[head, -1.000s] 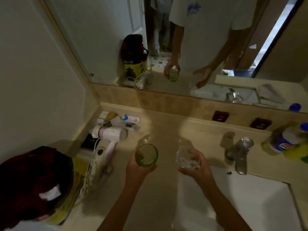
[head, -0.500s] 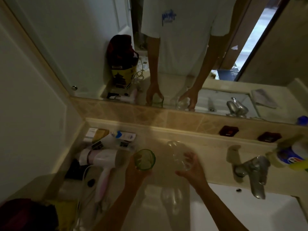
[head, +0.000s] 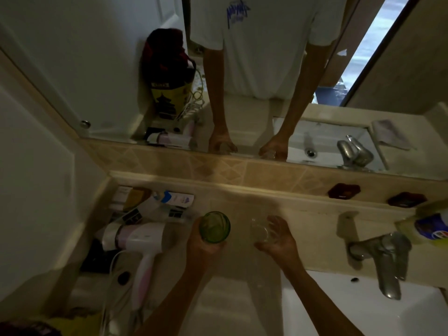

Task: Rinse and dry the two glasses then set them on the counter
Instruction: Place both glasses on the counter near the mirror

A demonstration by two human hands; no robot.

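A green glass (head: 214, 227) stands upright in my left hand (head: 203, 246), whose fingers wrap round its lower part, low over the beige counter (head: 310, 229). To its right is a clear glass (head: 260, 230), gripped from the right side by my right hand (head: 278, 241). Both glasses are close above or on the counter left of the sink; I cannot tell whether they touch it. The mirror above shows both hands low at the counter.
A white and pink hair dryer (head: 140, 241) and boxes (head: 169, 202) lie left of the green glass. The metal tap (head: 385, 260) and white sink (head: 363, 311) are at right, with a bottle (head: 431, 229) and two dark red dishes (head: 344, 190) behind.
Both hands have carried the glasses forward and down toward the counter near the back ledge. The view has tilted so more of the mirror shows.
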